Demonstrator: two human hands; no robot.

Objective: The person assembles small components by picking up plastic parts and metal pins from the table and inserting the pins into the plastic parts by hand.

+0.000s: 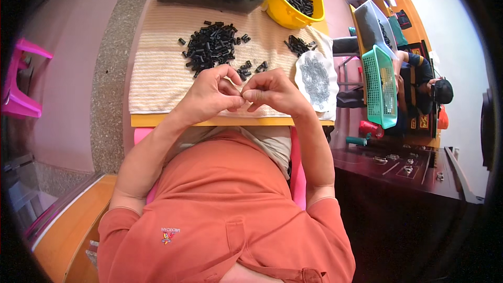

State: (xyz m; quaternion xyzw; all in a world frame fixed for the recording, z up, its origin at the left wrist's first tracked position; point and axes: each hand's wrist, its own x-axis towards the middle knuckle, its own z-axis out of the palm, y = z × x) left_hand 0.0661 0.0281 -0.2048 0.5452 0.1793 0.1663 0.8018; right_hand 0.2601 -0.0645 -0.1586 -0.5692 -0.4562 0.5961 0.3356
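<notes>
The left hand (pixel 212 94) and right hand (pixel 273 91) meet, fingers bent and tips pinched close; I can't tell what they grip. Just beyond the fingers sits a pile of black pieces (pixel 212 46); to their right, small silvery bits (pixel 315 81).

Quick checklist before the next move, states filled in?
1. Left hand and right hand brought together at the towel's near edge: ok.
2. Piece secure between the fingers: cannot tell, too small and hidden.
3. Main black pile beyond the hands, on the towel: ok.
4. All black pieces gathered in one pile: not ok, loose pieces lie nearby.
5. White dish of small pieces beside right hand: ok.
</notes>
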